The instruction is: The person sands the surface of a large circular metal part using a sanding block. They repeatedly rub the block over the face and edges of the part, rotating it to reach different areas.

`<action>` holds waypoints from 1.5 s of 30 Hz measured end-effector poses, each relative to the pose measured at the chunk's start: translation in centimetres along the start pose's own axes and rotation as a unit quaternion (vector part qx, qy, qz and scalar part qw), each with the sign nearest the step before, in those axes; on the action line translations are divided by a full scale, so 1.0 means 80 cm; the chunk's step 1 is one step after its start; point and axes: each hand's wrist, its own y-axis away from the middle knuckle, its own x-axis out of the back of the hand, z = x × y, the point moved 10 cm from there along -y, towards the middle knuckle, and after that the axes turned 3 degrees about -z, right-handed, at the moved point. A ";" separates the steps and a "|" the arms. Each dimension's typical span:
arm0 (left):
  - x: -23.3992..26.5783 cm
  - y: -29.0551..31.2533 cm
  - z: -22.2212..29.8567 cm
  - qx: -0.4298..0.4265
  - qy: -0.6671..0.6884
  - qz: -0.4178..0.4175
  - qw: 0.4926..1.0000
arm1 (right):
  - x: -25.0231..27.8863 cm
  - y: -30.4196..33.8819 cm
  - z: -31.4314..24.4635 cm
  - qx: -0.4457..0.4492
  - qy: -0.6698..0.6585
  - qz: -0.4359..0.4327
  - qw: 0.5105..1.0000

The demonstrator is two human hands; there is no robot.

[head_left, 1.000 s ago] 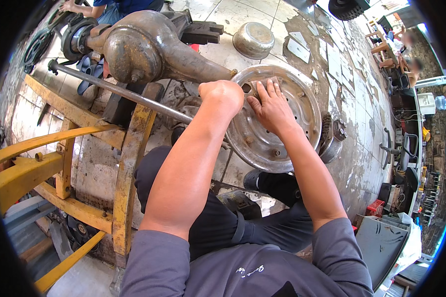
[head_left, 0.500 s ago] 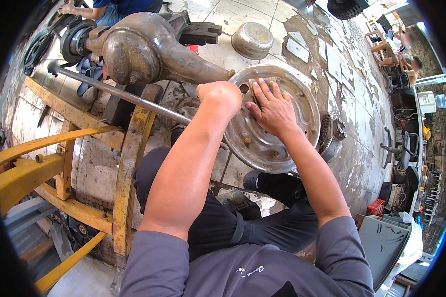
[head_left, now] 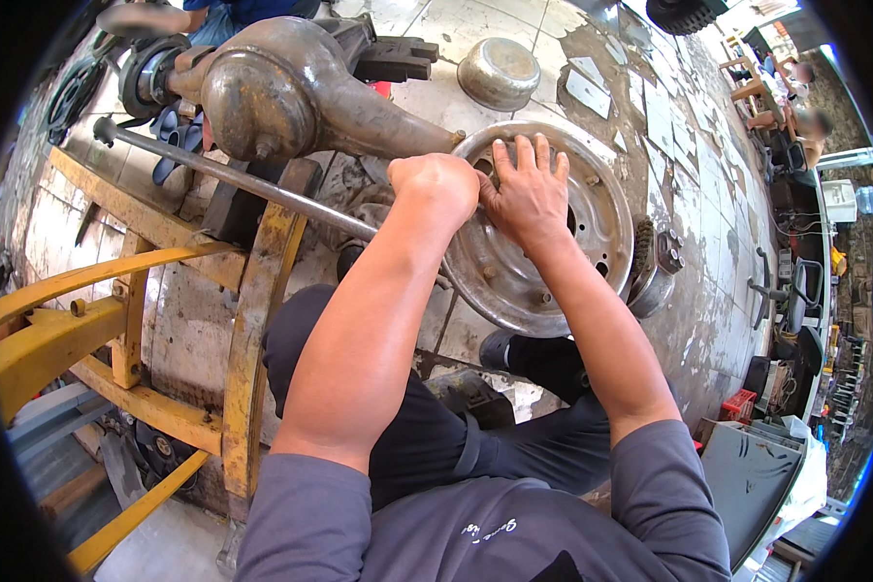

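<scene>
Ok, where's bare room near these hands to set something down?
Tiled floor lies bare between the small metal part and red crate, and a smaller patch between the bulging housing and metal basin. It's crowded left of the round wheel, where the rod, housing and yellow frame bunch together.

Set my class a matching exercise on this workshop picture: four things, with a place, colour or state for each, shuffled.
Things:
1. right hand
2. drum-shaped metal part
3. frame
4. crate

Descriptions:
A. yellow, on the person's left
B. red
C. on the tiled floor, beyond the disc
D. spread over the round metal disc

Pairs: 1-D, 2-C, 3-A, 4-B
</scene>
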 end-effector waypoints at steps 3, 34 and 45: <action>-0.001 -0.002 0.000 -0.004 0.004 0.009 1.000 | -0.001 0.001 -0.004 0.006 0.001 -0.017 1.000; -0.002 0.000 0.000 -0.001 -0.011 -0.009 1.000 | -0.017 0.005 -0.003 0.027 -0.039 -0.009 0.999; 0.002 0.003 0.001 -0.002 -0.005 0.003 1.000 | -0.013 -0.003 -0.002 0.011 -0.012 -0.023 1.000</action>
